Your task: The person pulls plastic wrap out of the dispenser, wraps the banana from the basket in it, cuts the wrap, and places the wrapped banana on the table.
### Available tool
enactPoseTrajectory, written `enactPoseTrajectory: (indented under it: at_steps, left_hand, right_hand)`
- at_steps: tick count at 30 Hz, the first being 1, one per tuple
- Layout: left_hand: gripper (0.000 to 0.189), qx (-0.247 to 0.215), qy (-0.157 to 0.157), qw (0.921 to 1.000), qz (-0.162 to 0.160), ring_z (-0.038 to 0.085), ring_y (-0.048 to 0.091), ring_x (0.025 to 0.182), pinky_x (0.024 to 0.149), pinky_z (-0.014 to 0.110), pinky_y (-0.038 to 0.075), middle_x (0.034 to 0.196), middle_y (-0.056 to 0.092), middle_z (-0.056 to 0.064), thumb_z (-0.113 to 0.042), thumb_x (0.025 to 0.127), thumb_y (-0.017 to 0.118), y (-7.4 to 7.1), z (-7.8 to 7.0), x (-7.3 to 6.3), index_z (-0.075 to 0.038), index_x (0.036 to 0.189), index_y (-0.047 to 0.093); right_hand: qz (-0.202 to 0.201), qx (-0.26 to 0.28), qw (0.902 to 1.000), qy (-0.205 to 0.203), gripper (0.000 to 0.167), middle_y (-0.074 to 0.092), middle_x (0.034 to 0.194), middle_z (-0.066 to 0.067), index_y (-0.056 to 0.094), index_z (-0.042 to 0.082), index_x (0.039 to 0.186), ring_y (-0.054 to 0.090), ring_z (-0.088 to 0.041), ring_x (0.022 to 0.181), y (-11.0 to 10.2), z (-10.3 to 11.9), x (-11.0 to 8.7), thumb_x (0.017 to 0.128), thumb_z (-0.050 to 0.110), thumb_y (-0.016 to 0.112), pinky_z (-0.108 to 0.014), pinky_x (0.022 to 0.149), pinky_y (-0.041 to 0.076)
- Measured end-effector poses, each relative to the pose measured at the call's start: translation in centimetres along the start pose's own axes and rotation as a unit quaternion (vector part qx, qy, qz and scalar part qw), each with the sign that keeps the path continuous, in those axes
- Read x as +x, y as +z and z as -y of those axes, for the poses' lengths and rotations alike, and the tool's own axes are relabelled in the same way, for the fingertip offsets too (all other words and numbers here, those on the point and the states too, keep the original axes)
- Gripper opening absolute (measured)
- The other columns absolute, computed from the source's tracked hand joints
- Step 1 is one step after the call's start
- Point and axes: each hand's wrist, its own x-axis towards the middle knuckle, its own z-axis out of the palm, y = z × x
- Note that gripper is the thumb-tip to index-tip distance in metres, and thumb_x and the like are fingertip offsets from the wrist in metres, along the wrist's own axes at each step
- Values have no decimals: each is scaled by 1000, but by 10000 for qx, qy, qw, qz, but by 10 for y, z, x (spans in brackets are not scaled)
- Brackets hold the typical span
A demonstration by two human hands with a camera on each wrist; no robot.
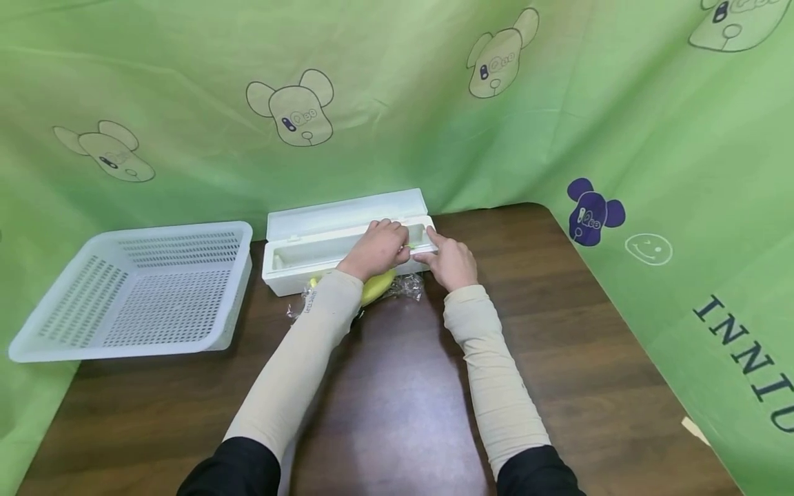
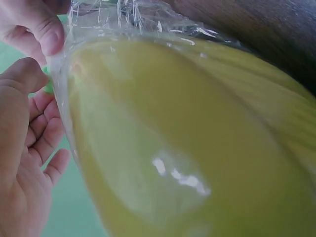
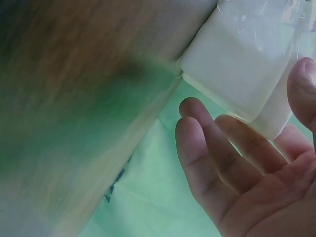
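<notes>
A long white cling film box (image 1: pixel 291 275) lies on the table with its lid (image 1: pixel 347 210) tipped back. My left hand (image 1: pixel 380 246) pinches a small green slider (image 2: pixel 48 80) between thumb and forefinger near the box's right end. Around that end, my right hand (image 1: pixel 451 262) grips the box, thumb in front and fingers behind. Clear film (image 2: pixel 138 19) stretches over yellow bananas (image 1: pixel 377 286) just in front of the box; they fill most of the left wrist view. In the right wrist view, the box corner (image 3: pixel 232 64) sits between thumb and fingers.
A white plastic basket (image 1: pixel 167 310) with slotted walls stands at the left of the brown table (image 1: pixel 589 358). Green printed cloth (image 1: pixel 384 124) hangs behind the table and along its right side. Crumpled film (image 1: pixel 406 287) lies beside the bananas.
</notes>
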Motion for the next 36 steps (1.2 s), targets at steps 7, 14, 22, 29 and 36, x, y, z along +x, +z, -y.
enactPoseTrajectory:
  at_steps: [7,14,22,29,36]
  left_hand:
    - [15,-169,-29,9997,151,22,54,98,90,37,41,99,63,2,-21,99,58,-1,3,-5,-8,103,65]
    - [15,-102,-51,9999,89,22,54,102,93,37,41,101,64,2,-22,99,57,-1,9,-12,-9,104,65]
    - [17,-104,-154,9997,134,22,55,104,97,38,41,103,65,2,-22,101,55,-8,13,-20,-10,106,66]
    - [16,-44,-203,9996,214,21,54,103,95,38,40,103,64,1,-22,100,56,-11,21,-27,-11,106,66]
    - [13,-50,-227,9995,204,21,54,99,91,37,41,100,64,1,-19,99,57,-13,30,-36,-11,103,66]
  right_hand:
    - [88,-53,9999,73,72,58,132,-28,49,15,150,62,-51,106,0,-2,-1,88,37,78,-58,85,49]
    - [109,-58,9999,101,73,56,134,-28,48,15,151,60,-52,110,2,-2,-1,88,38,77,-58,88,48]
    - [99,-25,9999,112,73,56,134,-28,48,15,151,60,-52,110,2,1,0,88,38,77,-58,87,49]
    - [160,-94,9998,88,73,55,136,-27,46,13,152,59,-53,112,1,3,1,90,39,75,-59,89,48]
    - [163,-110,9997,130,74,53,138,-27,45,13,152,58,-53,114,-1,2,1,90,39,75,-58,92,47]
